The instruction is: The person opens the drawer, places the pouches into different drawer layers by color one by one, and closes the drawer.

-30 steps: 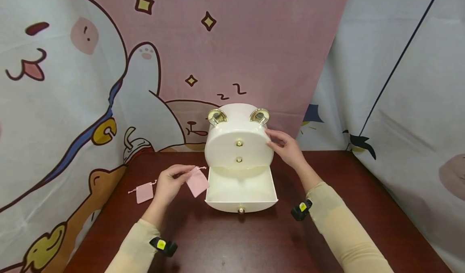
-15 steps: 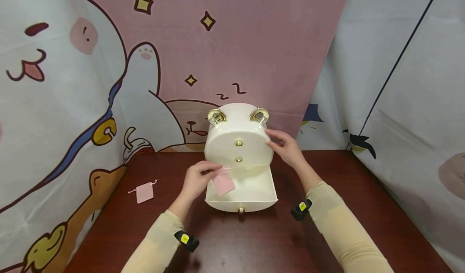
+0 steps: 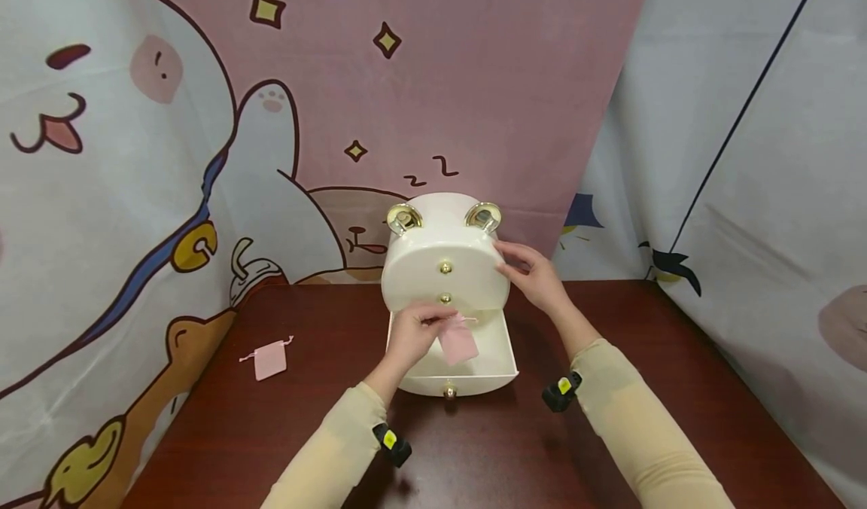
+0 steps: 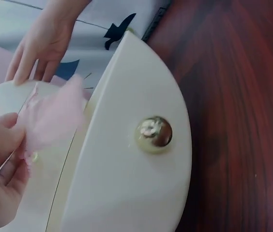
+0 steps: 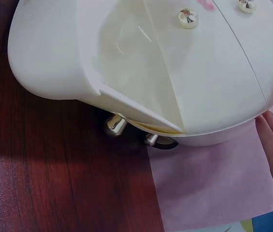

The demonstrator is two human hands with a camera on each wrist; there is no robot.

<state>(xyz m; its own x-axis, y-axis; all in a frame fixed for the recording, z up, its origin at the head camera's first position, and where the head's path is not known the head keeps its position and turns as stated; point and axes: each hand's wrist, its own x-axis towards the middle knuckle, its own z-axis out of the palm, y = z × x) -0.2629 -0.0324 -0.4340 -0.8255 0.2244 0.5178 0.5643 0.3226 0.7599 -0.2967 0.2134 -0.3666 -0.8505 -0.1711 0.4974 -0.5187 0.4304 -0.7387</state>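
My left hand [image 3: 411,337] pinches a small pink drawstring pouch [image 3: 460,343] near its gathered top. The pouch hangs over the pulled-out bottom drawer [image 3: 481,384] of a white rounded drawer box [image 3: 413,272] with gold-rimmed ears. In the left wrist view the pouch [image 4: 54,113] is blurred, beyond the drawer front with its gold knob [image 4: 155,134]. My right hand [image 3: 539,279] rests on the box's upper right edge. Its thumb touches the front face and its fairly straight fingers [image 5: 272,133] lie along the side.
Another pink drawstring pouch [image 3: 271,361] lies on the dark red wooden table [image 3: 474,456], left of the box. Two shut upper drawers with gold knobs [image 3: 445,267] sit above the open one. A cartoon-printed cloth [image 3: 474,80] hangs behind.
My left hand has carried the pouch rightward, from beside the box to over the open drawer. The right hand, the box and the other pouch have stayed in place.
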